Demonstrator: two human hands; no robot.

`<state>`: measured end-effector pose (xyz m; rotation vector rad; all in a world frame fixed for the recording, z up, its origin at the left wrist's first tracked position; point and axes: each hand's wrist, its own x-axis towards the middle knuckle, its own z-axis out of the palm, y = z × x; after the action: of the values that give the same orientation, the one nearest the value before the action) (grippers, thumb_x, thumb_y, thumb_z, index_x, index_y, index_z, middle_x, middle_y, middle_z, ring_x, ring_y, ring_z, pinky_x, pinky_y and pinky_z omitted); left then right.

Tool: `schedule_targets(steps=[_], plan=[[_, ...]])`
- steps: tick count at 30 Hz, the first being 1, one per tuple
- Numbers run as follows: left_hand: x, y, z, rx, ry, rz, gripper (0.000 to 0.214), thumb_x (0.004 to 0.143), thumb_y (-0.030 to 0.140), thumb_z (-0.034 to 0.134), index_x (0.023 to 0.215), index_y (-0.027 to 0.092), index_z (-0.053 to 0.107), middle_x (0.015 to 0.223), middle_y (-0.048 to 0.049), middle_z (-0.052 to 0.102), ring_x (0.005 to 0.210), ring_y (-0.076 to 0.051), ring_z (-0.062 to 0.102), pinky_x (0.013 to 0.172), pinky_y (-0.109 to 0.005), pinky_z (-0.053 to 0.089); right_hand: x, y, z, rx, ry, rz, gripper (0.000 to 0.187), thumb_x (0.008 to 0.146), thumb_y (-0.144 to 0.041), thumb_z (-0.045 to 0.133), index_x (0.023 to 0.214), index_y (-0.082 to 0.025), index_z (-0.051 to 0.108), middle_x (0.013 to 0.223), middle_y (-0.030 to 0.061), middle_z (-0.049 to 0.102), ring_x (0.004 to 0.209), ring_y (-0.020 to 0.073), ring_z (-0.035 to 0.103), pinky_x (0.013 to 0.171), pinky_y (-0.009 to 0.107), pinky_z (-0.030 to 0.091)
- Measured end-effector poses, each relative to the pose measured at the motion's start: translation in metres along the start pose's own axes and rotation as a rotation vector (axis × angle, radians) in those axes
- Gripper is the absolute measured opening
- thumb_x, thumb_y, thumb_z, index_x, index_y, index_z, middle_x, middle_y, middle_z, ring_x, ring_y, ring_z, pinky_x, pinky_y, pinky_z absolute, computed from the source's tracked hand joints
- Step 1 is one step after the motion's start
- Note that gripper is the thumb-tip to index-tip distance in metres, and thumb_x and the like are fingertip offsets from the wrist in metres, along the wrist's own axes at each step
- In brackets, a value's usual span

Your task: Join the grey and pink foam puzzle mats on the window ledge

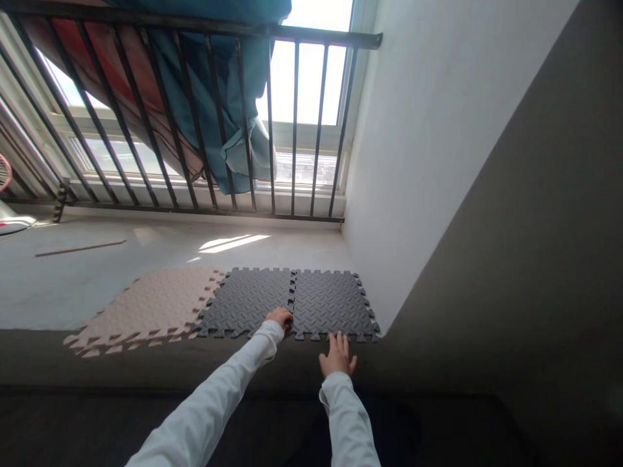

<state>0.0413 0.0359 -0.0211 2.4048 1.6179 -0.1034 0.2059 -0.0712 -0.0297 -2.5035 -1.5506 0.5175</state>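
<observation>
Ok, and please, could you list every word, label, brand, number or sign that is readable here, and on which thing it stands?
There is no readable text.
The dark mats and pinkish matting show only raised texture.
The white object at the left edge has a small red mark, too small to make out.

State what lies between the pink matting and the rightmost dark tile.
The other dark tile lies between them, as the head view shows.
</observation>
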Motion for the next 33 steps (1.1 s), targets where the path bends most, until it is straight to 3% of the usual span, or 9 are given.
schedule_targets(steps=[6, 10, 13, 17, 24, 29, 33], plan=[[-0.001, 0.001, -0.001, -0.018, 0.006, 0.022, 0.033, 0.071, 0.017, 0.051, 0.101, 0.029, 0.058, 0.114, 0.0022, 0.057, 0.108, -0.015, 0.046, 0.089, -0.026, 0.040, -0.001, -0.003, 0.001, -0.009, 0.001, 0.009, 0.060, 0.068, -0.018, 0.040, 0.127, -0.025, 0.037, 0.143, 0.0009, 0.019, 0.130, 0.0170, 0.014, 0.099, 0.051, 0.022], [-0.011, 0.004, 0.013, -0.001, 0.076, 0.042, 0.030, 0.076, 0.027, 0.049, 0.103, 0.026, 0.059, 0.118, -0.0033, 0.052, 0.108, -0.019, 0.045, 0.091, -0.031, 0.039, 0.000, -0.002, 0.002, -0.026, -0.001, 0.008, 0.061, 0.068, -0.018, 0.039, 0.128, -0.026, 0.037, 0.143, 0.0013, 0.019, 0.130, 0.0174, 0.013, 0.098, 0.051, 0.023], [-0.018, 0.001, 0.025, 0.043, 0.144, 0.089, 0.039, 0.079, 0.037, 0.045, 0.115, 0.024, 0.052, 0.125, -0.0076, 0.046, 0.112, -0.022, 0.041, 0.094, -0.035, 0.036, 0.000, -0.001, 0.002, -0.019, -0.003, 0.005, 0.061, 0.068, -0.017, 0.038, 0.128, -0.028, 0.036, 0.143, 0.0000, 0.019, 0.130, 0.0165, 0.013, 0.098, 0.051, 0.023], [-0.019, -0.008, 0.025, 0.077, 0.096, 0.134, 0.044, 0.081, 0.041, 0.041, 0.123, 0.029, 0.045, 0.133, -0.0061, 0.040, 0.117, -0.023, 0.037, 0.096, -0.037, 0.034, 0.000, 0.000, 0.001, 0.008, -0.017, 0.004, 0.062, 0.067, -0.016, 0.039, 0.128, -0.028, 0.036, 0.143, -0.0011, 0.018, 0.130, 0.0158, 0.013, 0.098, 0.052, 0.021], [-0.006, -0.009, 0.016, 0.046, -0.022, -0.049, 0.052, 0.084, 0.041, 0.028, 0.134, 0.031, 0.026, 0.144, 0.0002, 0.021, 0.131, -0.021, 0.018, 0.104, -0.046, 0.016, 0.000, 0.000, 0.001, -0.007, -0.017, 0.006, 0.060, 0.068, -0.017, 0.040, 0.127, -0.030, 0.038, 0.143, -0.0015, 0.019, 0.130, 0.0163, 0.013, 0.098, 0.052, 0.022], [-0.005, -0.002, 0.021, 0.034, -0.030, -0.090, 0.055, 0.081, 0.046, 0.029, 0.134, 0.030, 0.027, 0.144, 0.0007, 0.018, 0.132, -0.021, 0.014, 0.105, -0.048, 0.015, -0.001, -0.002, 0.000, -0.002, -0.008, 0.014, 0.060, 0.068, -0.017, 0.040, 0.127, -0.029, 0.038, 0.143, -0.0002, 0.020, 0.130, 0.0174, 0.013, 0.098, 0.052, 0.021], [-0.003, 0.002, 0.012, 0.031, -0.054, -0.099, 0.053, 0.080, 0.049, 0.033, 0.130, 0.031, 0.034, 0.143, -0.0004, 0.024, 0.130, -0.023, 0.019, 0.103, -0.051, 0.018, -0.003, -0.004, -0.003, 0.036, -0.017, 0.012, 0.059, 0.068, -0.017, 0.040, 0.127, -0.025, 0.039, 0.143, 0.0014, 0.020, 0.130, 0.0178, 0.014, 0.099, 0.052, 0.019]])
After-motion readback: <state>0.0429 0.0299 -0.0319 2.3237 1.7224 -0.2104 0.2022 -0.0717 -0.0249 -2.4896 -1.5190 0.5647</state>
